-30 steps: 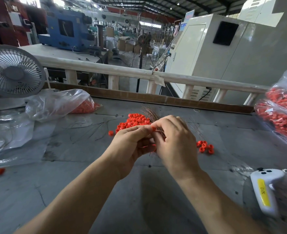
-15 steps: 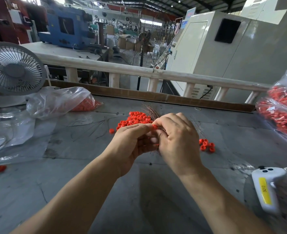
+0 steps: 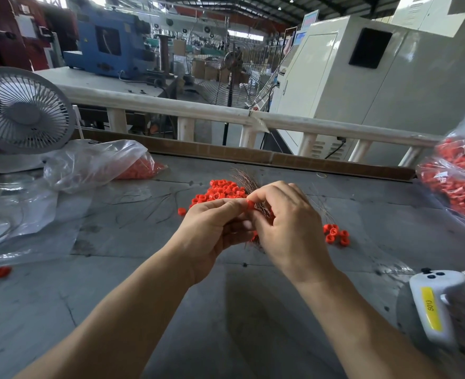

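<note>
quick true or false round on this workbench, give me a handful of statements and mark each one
1. The left hand and the right hand meet, their fingertips pinching a small red ring. True.
2. The pile of red rings lies nearer the person than the hands. False: it lies beyond them on the table.
3. A white fan stands at the table's left end. True.
4. The right hand holds the white controller. False: the controller lies at the lower right, apart from both hands.
5. A small cluster of rings lies to the right of the right hand. True.
6. The plastic bag beside the fan is empty. False: it holds red parts.
</note>
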Demonstrator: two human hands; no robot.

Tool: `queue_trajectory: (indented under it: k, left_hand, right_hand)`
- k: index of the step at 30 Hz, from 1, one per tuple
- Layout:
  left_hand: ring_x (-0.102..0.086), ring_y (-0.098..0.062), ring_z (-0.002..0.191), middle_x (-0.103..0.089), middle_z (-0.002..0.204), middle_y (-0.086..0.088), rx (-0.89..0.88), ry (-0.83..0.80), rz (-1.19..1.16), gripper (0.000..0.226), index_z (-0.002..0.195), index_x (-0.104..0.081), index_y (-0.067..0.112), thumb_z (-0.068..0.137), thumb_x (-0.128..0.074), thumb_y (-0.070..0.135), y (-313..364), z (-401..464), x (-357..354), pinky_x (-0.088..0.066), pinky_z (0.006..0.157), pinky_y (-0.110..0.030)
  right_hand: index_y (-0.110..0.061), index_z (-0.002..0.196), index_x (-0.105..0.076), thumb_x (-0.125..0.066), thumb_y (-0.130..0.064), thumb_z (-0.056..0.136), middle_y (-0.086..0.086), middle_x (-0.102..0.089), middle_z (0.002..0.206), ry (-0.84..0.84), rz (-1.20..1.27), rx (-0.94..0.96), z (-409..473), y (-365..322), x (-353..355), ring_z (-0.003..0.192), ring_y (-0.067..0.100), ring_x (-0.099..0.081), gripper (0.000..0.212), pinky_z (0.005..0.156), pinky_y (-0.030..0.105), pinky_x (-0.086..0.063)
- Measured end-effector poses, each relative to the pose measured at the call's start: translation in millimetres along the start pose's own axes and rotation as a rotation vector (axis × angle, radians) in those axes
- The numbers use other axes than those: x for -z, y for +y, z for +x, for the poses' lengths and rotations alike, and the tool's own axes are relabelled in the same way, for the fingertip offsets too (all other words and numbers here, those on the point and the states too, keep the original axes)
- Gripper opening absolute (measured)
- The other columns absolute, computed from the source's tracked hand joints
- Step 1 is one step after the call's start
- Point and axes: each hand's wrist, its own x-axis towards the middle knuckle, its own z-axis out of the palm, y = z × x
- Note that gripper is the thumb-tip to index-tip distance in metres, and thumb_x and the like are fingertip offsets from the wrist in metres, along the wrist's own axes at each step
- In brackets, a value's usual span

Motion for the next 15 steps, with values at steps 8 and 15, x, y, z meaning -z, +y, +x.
queue_trajectory:
  k: [8,15]
  left_hand:
    - [-0.059,-0.031,0.091,-0.061,0.102,-0.026,-0.014,0.011,0.044,0.032,0.121,-0.064,-0.014,0.1,-0.059,0.01,-0.2,0.0,-0.9,-0.06,0.088,-0.039]
    - [-0.062,-0.019,0.074,-0.063,0.096,-0.023,-0.037,0.046,0.063,0.028,0.116,-0.068,-0.012,0.097,-0.064,0.009,-3.3,4.5,0.1,-0.056,0.095,-0.047]
  right_hand:
    - [-0.02,0.098,-0.072,-0.08,-0.017,0.085,-0.009,-0.066,0.098,-0.01,0.03,-0.007,-0.9,1.4,0.1,0.098,0.013,-0.057,0.015,0.084,0.021,-0.043]
    - [-0.018,0.096,-0.073,-0.08,-0.021,0.087,-0.006,-0.067,0.097,0.011,0.011,0.017,-1.1,-0.9,-1.6,0.096,0.018,-0.059,0.012,0.083,0.03,-0.047]
